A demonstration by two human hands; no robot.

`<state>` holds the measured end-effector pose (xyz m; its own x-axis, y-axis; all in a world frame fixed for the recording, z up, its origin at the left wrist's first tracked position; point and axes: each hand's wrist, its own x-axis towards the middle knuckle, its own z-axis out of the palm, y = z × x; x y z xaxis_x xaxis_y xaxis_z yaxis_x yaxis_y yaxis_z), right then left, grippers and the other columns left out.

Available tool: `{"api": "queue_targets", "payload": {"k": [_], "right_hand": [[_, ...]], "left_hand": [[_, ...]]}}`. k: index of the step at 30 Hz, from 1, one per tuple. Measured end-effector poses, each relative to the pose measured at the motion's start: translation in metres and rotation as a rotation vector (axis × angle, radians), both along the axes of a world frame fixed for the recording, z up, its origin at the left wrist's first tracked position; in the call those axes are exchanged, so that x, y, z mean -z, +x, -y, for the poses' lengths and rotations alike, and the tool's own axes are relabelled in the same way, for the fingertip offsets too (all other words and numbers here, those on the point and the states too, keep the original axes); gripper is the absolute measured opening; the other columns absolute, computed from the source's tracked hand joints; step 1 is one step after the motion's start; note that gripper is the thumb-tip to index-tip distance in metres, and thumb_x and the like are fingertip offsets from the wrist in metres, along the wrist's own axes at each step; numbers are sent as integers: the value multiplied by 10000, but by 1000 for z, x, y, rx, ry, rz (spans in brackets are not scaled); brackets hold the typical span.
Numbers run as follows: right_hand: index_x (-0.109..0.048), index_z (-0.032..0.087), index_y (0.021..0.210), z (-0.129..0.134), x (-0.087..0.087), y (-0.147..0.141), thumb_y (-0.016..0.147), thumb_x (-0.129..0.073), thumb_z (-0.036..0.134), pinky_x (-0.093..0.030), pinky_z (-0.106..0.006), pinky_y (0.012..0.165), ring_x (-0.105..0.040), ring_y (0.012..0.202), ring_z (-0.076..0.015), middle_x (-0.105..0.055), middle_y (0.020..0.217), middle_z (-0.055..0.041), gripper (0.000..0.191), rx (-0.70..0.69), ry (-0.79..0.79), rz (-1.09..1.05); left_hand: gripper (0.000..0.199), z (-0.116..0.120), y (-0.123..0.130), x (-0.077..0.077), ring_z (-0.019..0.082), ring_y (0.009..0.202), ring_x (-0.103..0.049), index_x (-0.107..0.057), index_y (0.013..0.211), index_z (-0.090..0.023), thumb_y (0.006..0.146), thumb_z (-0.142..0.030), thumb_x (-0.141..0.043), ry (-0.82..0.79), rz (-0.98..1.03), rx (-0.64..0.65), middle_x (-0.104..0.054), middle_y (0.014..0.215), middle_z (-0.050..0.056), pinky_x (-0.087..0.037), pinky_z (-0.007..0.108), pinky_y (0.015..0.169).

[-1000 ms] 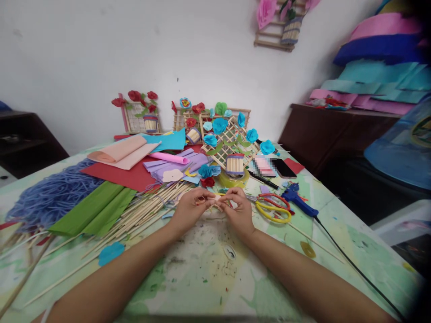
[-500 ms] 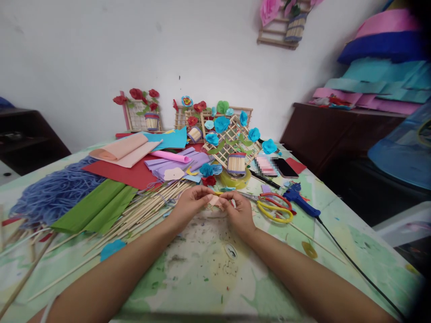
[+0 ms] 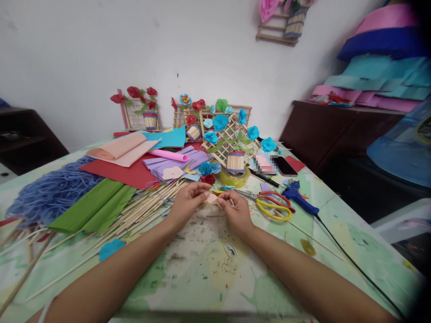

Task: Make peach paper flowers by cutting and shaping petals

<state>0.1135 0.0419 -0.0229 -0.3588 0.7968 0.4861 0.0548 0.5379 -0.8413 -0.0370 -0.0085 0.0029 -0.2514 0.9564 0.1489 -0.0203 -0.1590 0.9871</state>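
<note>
A small piece of pale pink paper [image 3: 212, 198] is pinched between my two hands above the middle of the table. My left hand [image 3: 188, 202] grips its left side with thumb and fingers. My right hand [image 3: 237, 211] has the right side between thumb and forefinger. Just right of my right hand lie scissors [image 3: 274, 210] with red and yellow handles. Beyond my hands are a dark red paper flower [image 3: 207, 179], blue paper flowers [image 3: 206, 168] and a roll of yellowish tape [image 3: 234, 179]. The fingertips partly cover the paper's edges.
A blue glue gun [image 3: 299, 198] with a black cord lies at the right. Wooden sticks [image 3: 134, 217], green paper [image 3: 92, 206] and blue yarn [image 3: 54, 193] spread across the left. A wooden lattice [image 3: 220, 152] with blue flowers stands at the back, near a phone [image 3: 284, 166].
The paper shows more openly between my fingers, and my hands sit slightly further left in view. Both still grip it. The whole scene has shifted a little with the camera.
</note>
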Motion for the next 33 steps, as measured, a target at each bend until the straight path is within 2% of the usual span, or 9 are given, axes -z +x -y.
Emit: {"api": "queue_targets", "payload": {"k": [4, 9, 12, 15, 18, 20, 24, 28, 33], "right_hand": [[-597, 190, 697, 0, 0, 1, 775, -562, 292, -412, -272, 653, -533, 697, -158, -583, 691, -8, 134, -10, -31, -11], [-566, 189, 689, -1, 1, 1, 766, -545, 286, -408, -265, 632, -511, 701, -161, -558, 676, -11, 126, -29, -53, -30], [-558, 189, 689, -2, 3, 0, 760, -542, 297, -401, -257, 605, -496, 667, -153, -541, 654, -5, 131, -50, -99, -55], [-549, 186, 689, -4, 4, 0, 747, -540, 305, -380, -246, 561, -464, 599, -135, -512, 615, 12, 133, -91, -186, -102], [-532, 183, 657, -5, 5, -1, 725, -545, 301, -341, -238, 526, -420, 549, -119, -472, 579, 26, 136, -143, -238, -131], [-529, 182, 635, -5, 4, -1, 719, -546, 305, -327, -237, 519, -411, 542, -117, -459, 564, 28, 151, -163, -234, -137], [-542, 181, 621, -4, 4, 0, 750, -543, 370, -339, -238, 505, -423, 534, -120, -463, 549, 25, 229, -169, -212, -125], [-536, 177, 609, -4, 4, 2, 809, -476, 499, -372, -248, 512, -452, 548, -128, -490, 572, 4, 384, -172, -157, -154], [-581, 182, 696, -1, 2, 2, 742, -562, 477, -402, -261, 576, -498, 619, -148, -546, 647, -7, 298, -149, -97, -88]], "left_hand": [[235, 0, -2, 2, 169, 720, -601, -639, 882, -151, 697, -295, -642, 28, -169, -60, -667, 812, 46, -459, 273, 648], [174, 3, -4, -2, 201, 855, -598, -666, 873, -193, 756, -289, -580, 168, -484, -134, -673, 901, 57, -445, 302, 770], [172, 5, -1, -5, 211, 910, -592, -669, 878, -210, 738, -200, -571, 226, -584, -99, -676, 937, 57, -435, 331, 838], [278, 5, 0, -5, 212, 961, -588, -667, 927, -222, 699, -114, -549, 254, -661, -55, -672, 993, 57, -425, 345, 883], [337, 4, 0, -2, 212, 1020, -567, -663, 980, -222, 691, -99, -542, 298, -753, -18, -647, 1064, 70, -407, 347, 917], [280, 4, 0, 0, 214, 1006, -568, -681, 941, -219, 711, -127, -551, 318, -792, 16, -648, 1051, 77, -410, 349, 902], [162, 5, 3, -2, 200, 827, -600, -701, 810, -222, 741, -192, -558, 241, -731, 42, -691, 851, 53, -442, 319, 772], [134, 5, 5, -4, 169, 662, -583, -685, 763, -183, 725, -281, -602, 62, -468, -22, -663, 701, 24, -429, 261, 615], [198, 3, 4, 1, 160, 663, -592, -658, 814, -155, 701, -317, -643, 9, -259, 35, -668, 730, 32, -435, 254, 620]]}}
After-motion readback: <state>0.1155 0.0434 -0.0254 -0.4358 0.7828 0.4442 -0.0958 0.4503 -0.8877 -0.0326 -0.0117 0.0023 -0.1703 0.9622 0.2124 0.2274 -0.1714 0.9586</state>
